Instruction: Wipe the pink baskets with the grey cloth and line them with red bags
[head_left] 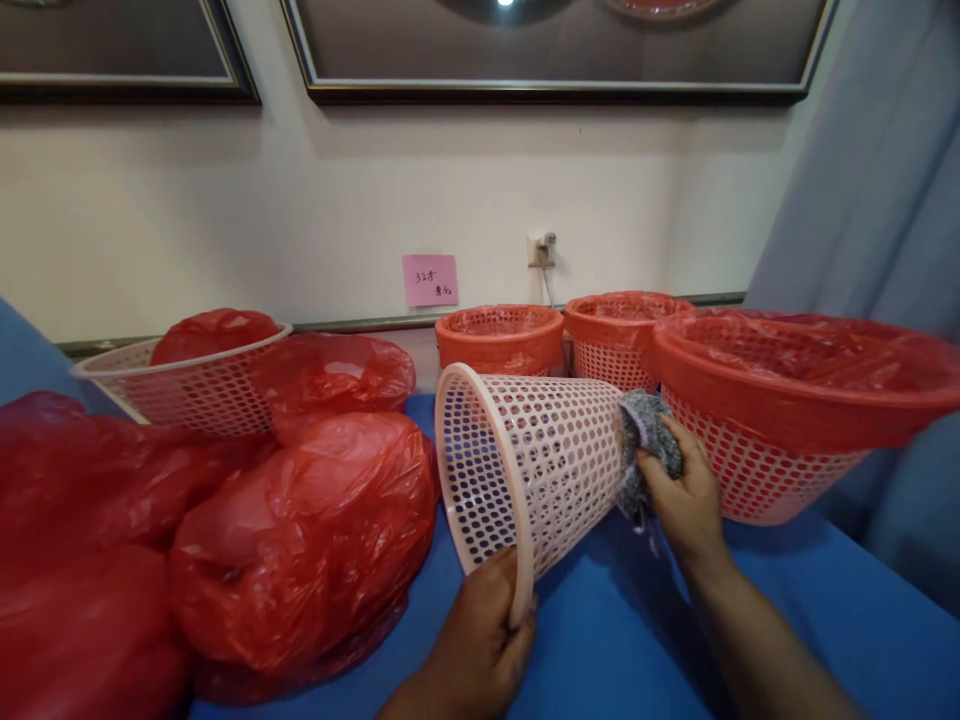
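A pale pink perforated plastic wastebasket (570, 420) is tipped on its side above the blue table, its mouth facing left. My left hand (484, 630) grips its rim at the lower front, fingers wrapped over the edge. A bunched grey cloth (651, 440) is pressed against the basket's base by my right hand (690, 490), which is closed around it. Just right of that hand stands a large wastebasket (765, 480) with a red bag folded over its rim. Part of the cloth is hidden under my fingers.
Red plastic bags (300, 540) are heaped on the left of the blue table (622, 620). Behind them sits a white basket (202, 385). Two red-lined baskets, one left (499, 335) and one right (626, 345), stand by the wall, below a socket (541, 250).
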